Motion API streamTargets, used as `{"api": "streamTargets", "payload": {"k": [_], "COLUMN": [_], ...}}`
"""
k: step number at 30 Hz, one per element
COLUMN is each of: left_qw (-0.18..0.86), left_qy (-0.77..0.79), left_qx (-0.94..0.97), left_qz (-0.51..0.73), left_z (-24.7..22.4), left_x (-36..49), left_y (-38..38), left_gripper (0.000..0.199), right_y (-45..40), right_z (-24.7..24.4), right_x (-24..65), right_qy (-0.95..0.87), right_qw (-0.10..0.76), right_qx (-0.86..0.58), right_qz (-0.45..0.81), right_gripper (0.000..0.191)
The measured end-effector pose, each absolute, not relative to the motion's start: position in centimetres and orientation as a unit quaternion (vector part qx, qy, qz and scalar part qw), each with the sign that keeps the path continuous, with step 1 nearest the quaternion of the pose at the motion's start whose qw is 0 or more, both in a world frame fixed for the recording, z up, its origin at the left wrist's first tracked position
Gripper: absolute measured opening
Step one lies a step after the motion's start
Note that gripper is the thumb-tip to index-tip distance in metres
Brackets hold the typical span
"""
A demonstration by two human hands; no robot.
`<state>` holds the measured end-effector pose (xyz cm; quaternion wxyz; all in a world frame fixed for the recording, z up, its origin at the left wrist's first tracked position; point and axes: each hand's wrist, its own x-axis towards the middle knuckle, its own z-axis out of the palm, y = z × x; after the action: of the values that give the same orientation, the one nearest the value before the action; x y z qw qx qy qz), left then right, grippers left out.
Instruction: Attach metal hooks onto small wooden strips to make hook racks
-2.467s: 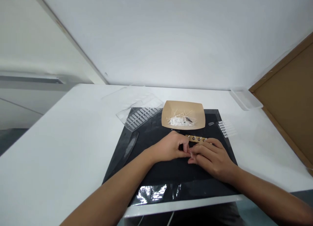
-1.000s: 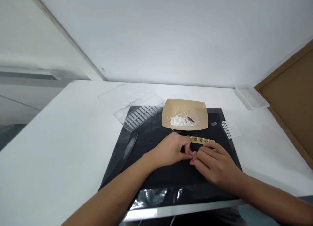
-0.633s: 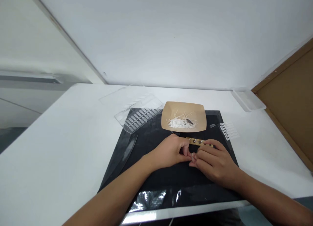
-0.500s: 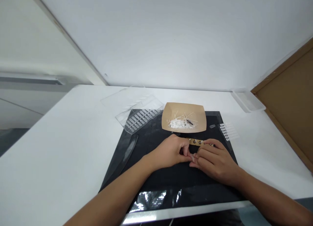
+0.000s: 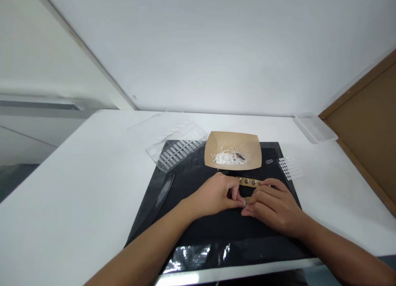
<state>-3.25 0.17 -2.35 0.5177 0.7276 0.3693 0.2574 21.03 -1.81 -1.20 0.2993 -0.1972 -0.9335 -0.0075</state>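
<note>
Both hands meet over the black mat [image 5: 210, 232]. My left hand [image 5: 221, 195] is closed in a pinch, its fingertips on a tiny pale piece too small to name. My right hand [image 5: 272, 205] is closed from the other side, its fingertips close to the same spot. Just beyond the fingers lies a tan strip [image 5: 250, 182] with several round metallic studs, its right end partly behind my right hand. A tan paper tray [image 5: 253, 143] holds white bits, thin sticks and a dark piece.
A clear case [image 5: 165, 164] with rows of clear nail-shaped tips lies at the back left. One clear tip [image 5: 269, 161] and a sheet of white tabs [image 5: 289, 168] lie at the right. A clear plastic container [image 5: 317, 129] stands at the back right.
The fingertips of both hands have shifted slightly apart, and my right fingers have moved a little right. More of the studded strip shows. The whole view has shifted slightly.
</note>
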Motion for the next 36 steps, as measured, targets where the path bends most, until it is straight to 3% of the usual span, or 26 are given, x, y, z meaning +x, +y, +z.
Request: {"api": "streamTargets", "payload": {"k": [10,19,25,31,36], "left_qw": [0.538,0.497,0.451,0.405,0.398], "left_qy": [0.377,0.376,0.300,0.251,0.228], "left_qx": [0.711,0.743,0.810,0.848,0.854], "left_qz": [0.252,0.246,0.224,0.232,0.245], "left_z": [-2.3,-1.8,-1.2,-0.8,-0.7], "left_x": [-3.2,-3.2,-3.3,-3.6,-3.7], "left_y": [0.1,0.2,0.3,0.4,0.7], "left_gripper": [0.034,0.032,0.015,0.010,0.011], "right_y": [-1.9,-2.0,-0.4,0.5,-0.3], "right_z": [-0.8,-0.6,0.3,1.7,1.4], "right_x": [20.7,20.7,23.2,25.7,24.8], "right_qy": [-0.928,-0.900,-0.872,-0.905,-0.940], "right_qw": [0.308,0.353,0.401,0.304,0.219], "right_qx": [-0.208,-0.256,-0.260,-0.206,-0.183], "right_qz": [0.002,0.016,0.110,0.216,0.189], "right_gripper": [0.014,0.013,0.013,0.011,0.017]}}
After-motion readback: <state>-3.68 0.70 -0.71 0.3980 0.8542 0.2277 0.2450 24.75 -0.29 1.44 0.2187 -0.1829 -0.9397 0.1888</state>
